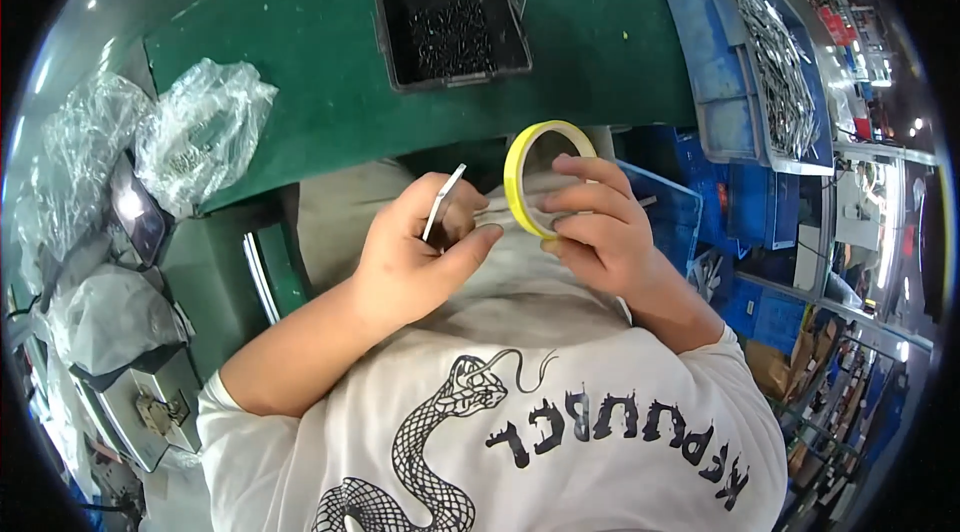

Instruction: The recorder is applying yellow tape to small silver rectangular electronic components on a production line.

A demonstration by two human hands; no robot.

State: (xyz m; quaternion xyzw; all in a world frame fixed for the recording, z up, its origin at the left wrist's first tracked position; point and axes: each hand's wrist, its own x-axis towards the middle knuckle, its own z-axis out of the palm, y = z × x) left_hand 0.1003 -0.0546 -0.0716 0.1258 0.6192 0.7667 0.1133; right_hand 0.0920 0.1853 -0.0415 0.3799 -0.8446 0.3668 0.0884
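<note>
My left hand (405,257) is closed around a thin, flat, silvery strip (442,204) that is slightly bent and sticks up between thumb and fingers. In my right hand (612,237) is a roll of yellow tape (514,177), stood on edge, with fingers reaching into its ring and the thumb below. The two hands are apart, over my lap just in front of the green table (330,112). Beyond them on the table stands a black bin (455,82) with many small dark parts (450,37) inside.
A blue crate (715,62) at the right holds many long metal pieces (780,72). Clear plastic bags (205,127) lie at the left table end, above a grey metal device (155,412). Blue bins (760,202) and shelving stand lower right.
</note>
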